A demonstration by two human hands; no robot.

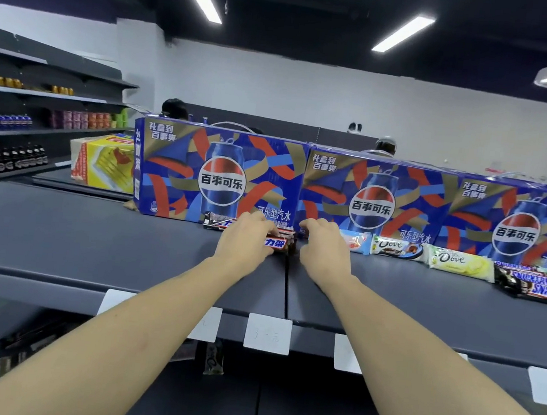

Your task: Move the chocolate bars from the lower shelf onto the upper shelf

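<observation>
Both hands are up on the upper shelf [91,241]: the left hand [244,238] grips Snickers bars [276,243], while the right hand's [324,247] curled fingers hide any hold. Best to nudge them flush against the Pepsi cartons [221,174], in line with the Dove bars [397,248].

1. Both bare forearms are stretched forward and upward, converging from the lower corners toward the middle.
2. The left hand [244,238] is held palm down, knuckles up, fingers curled over a brown bar [276,243] that pokes out just right of the fingertips.
3. The right hand [324,247] is set just beside it, palm down, fingers bent forward and downward; what lies beneath them cannot be told.
4. The two hands are kept close, not touching.
</observation>
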